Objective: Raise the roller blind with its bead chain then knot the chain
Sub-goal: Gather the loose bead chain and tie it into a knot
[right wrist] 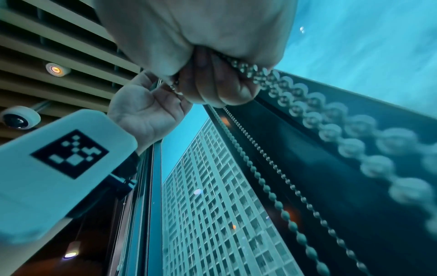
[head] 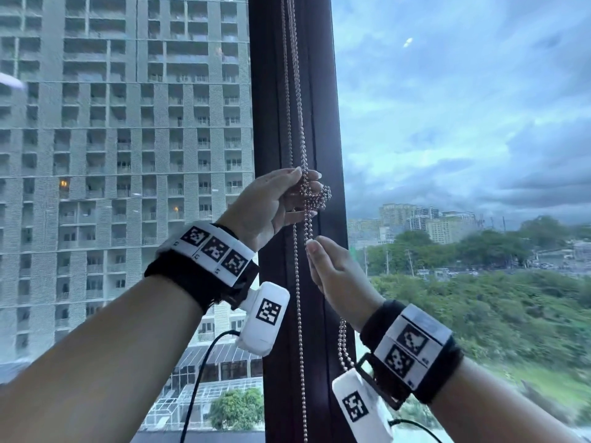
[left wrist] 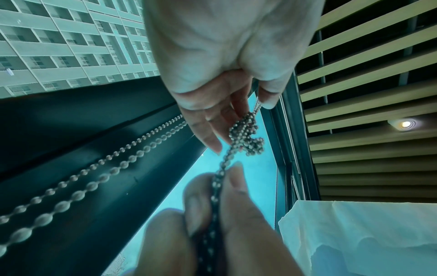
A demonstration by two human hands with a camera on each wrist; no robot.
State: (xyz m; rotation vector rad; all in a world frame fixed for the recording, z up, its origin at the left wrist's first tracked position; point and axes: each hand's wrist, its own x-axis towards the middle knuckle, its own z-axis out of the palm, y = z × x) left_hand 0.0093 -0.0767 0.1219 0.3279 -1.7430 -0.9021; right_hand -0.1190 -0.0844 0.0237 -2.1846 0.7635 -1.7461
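A silver bead chain (head: 295,100) hangs down the dark window mullion (head: 323,91). My left hand (head: 308,182) pinches a bunched knot of beads (head: 319,195) between thumb and fingers. The left wrist view shows that knot (left wrist: 247,139) just past the left fingertips (left wrist: 214,144). Directly below, my right hand (head: 311,251) grips the strand coming out of the knot, its fingers (right wrist: 212,89) curled round the chain. A loose length of chain (head: 342,343) dangles under the right wrist. Two more strands (left wrist: 94,177) run alongside, untouched.
Glass panes flank the mullion, with a tower block (head: 128,139) outside on the left and sky and trees on the right. Overhead are a slatted ceiling (left wrist: 366,84), a spotlight (left wrist: 405,123) and a pale fabric edge (left wrist: 354,233).
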